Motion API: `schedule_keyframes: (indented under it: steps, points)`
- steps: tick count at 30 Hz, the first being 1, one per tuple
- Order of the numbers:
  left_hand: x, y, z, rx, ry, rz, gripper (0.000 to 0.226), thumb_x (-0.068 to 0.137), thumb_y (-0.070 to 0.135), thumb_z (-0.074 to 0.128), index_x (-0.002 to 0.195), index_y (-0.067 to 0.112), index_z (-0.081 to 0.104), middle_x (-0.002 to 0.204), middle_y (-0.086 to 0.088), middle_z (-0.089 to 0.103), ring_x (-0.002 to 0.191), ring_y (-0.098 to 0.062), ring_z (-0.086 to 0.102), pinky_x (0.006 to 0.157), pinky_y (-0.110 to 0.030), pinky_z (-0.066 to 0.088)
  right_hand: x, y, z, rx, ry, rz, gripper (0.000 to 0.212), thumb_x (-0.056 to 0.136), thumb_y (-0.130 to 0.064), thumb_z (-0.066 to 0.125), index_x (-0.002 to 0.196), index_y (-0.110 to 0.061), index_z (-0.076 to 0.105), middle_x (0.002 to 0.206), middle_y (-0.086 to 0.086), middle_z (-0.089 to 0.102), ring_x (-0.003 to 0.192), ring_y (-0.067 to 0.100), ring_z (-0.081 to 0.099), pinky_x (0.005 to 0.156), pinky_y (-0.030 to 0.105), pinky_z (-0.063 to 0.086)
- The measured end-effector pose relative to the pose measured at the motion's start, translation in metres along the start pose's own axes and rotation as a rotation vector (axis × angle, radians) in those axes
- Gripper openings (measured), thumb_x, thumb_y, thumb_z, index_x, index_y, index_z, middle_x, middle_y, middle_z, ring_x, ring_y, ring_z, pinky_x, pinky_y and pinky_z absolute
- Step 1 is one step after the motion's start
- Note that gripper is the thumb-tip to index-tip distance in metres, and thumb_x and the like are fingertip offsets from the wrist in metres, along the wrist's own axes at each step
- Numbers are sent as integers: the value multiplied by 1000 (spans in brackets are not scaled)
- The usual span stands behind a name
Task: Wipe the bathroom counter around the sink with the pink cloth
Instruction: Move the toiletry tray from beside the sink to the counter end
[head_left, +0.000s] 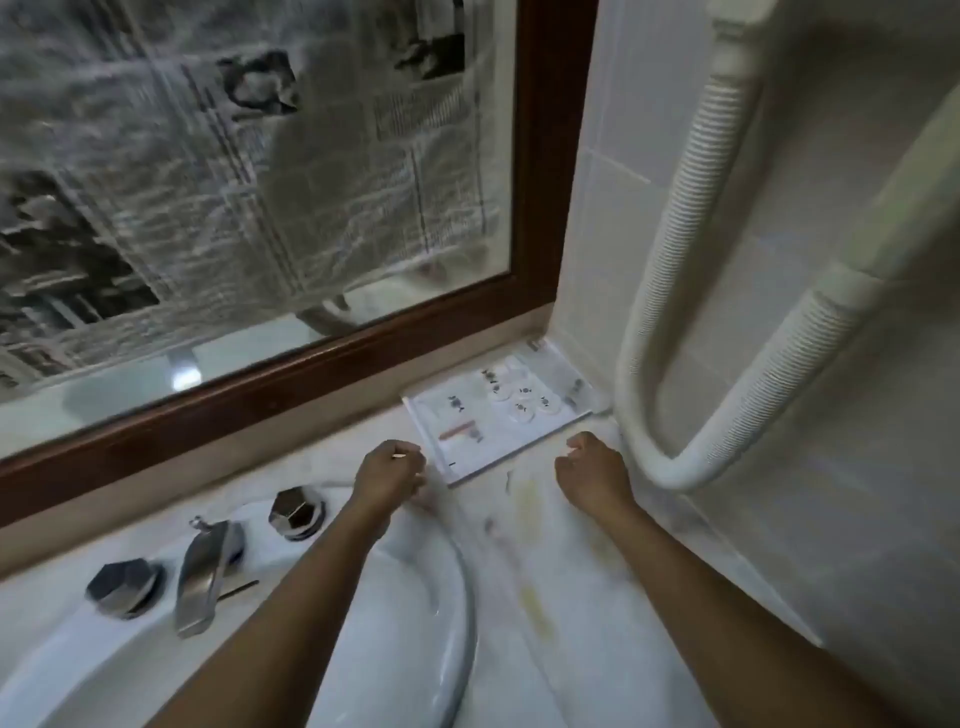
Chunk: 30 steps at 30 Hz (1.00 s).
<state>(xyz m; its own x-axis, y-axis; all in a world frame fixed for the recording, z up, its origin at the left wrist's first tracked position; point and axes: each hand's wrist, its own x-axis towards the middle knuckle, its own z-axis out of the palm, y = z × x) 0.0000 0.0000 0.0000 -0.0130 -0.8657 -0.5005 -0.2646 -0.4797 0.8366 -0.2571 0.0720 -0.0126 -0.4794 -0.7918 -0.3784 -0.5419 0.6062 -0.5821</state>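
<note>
The white marble counter (566, 551) runs right of the oval sink (415, 603) and carries yellowish smears (535, 605). My left hand (387, 473) hovers with curled fingers by the front left corner of a white tray (467, 457) in the back right corner. A faint pinkish blur (426, 501) shows under this hand; whether it is the pink cloth is unclear. My right hand (592, 470) is a loose fist just in front of the tray's right end, with nothing visible in it. Neither hand clearly grips the tray.
The tray holds several small white round items (522, 402). A chrome faucet (205, 571) and two faceted knobs (124, 587) (297, 512) stand behind the sink. A wood-framed mirror (545, 156) covered with newspaper rises behind. A white ribbed hose (675, 260) loops down the tiled right wall.
</note>
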Motion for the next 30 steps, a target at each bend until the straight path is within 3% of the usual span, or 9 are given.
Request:
schedule_keyframes:
  steps: [3, 5, 12, 16, 18, 21, 24, 27, 30]
  points:
    - [32, -1, 19, 51, 48, -51, 31, 73, 24, 63, 102, 11, 64, 88, -14, 70, 71, -28, 62, 69, -33, 48, 31, -4, 6, 131, 59, 107, 46, 96, -26, 57, 141, -14, 57, 138, 8, 65, 129, 30, 59, 100, 30, 46]
    - [46, 1, 30, 158, 91, -73, 33, 78, 28, 65, 108, 14, 60, 98, -14, 70, 75, -26, 63, 67, -30, 47, 49, -10, 11, 213, 75, 182, 46, 97, -25, 59, 140, -7, 59, 136, 12, 67, 129, 31, 60, 105, 33, 47]
    - [67, 5, 48, 199, 190, -109, 47, 89, 4, 63, 129, 11, 41, 111, -18, 59, 98, -36, 64, 66, -33, 47, 83, -27, 23, 323, 178, 293, 33, 90, -16, 69, 114, 6, 66, 119, 26, 71, 114, 40, 68, 87, 37, 53]
    - [63, -3, 44, 188, 198, -111, 32, 83, 2, 65, 114, 7, 65, 107, -13, 70, 91, -29, 66, 60, -27, 45, 104, -5, 38, 430, 167, 289, 34, 73, -27, 72, 93, 1, 73, 94, 18, 79, 92, 36, 76, 86, 40, 61]
    - [56, -6, 38, 122, 197, -113, 31, 79, 4, 66, 110, 10, 70, 104, -10, 73, 83, -23, 66, 57, -26, 46, 114, 12, 49, 509, 146, 253, 34, 60, -32, 65, 77, -4, 73, 75, 9, 79, 77, 33, 78, 82, 45, 64]
    - [38, -10, 24, 9, 195, -110, 37, 70, 6, 68, 107, 9, 69, 98, -9, 74, 82, -26, 70, 65, -34, 57, 61, -15, 27, 644, 149, 245, 9, 72, -15, 69, 69, -6, 73, 59, 4, 74, 63, 24, 77, 74, 40, 65]
    - [8, -14, 10, -108, 187, -78, 27, 80, -6, 63, 104, 6, 60, 89, -8, 66, 74, -25, 63, 65, -34, 55, 24, -22, 21, 732, 122, 245, 12, 83, -2, 70, 73, -8, 71, 62, 6, 74, 60, 20, 74, 70, 36, 64]
    - [-26, -24, -6, -287, 177, -84, 28, 84, -9, 56, 105, 9, 54, 97, -17, 67, 83, -31, 64, 81, -44, 55, -3, -19, 24, 808, 82, 207, 7, 84, -2, 76, 85, -1, 69, 71, 10, 75, 60, 20, 71, 73, 38, 63]
    - [-61, -39, -29, -426, 177, -89, 35, 81, -12, 54, 110, 9, 54, 105, -23, 69, 90, -36, 67, 79, -43, 57, -37, -21, 26, 831, 43, 182, 16, 83, -1, 79, 85, -2, 63, 75, 12, 71, 64, 20, 69, 74, 35, 61]
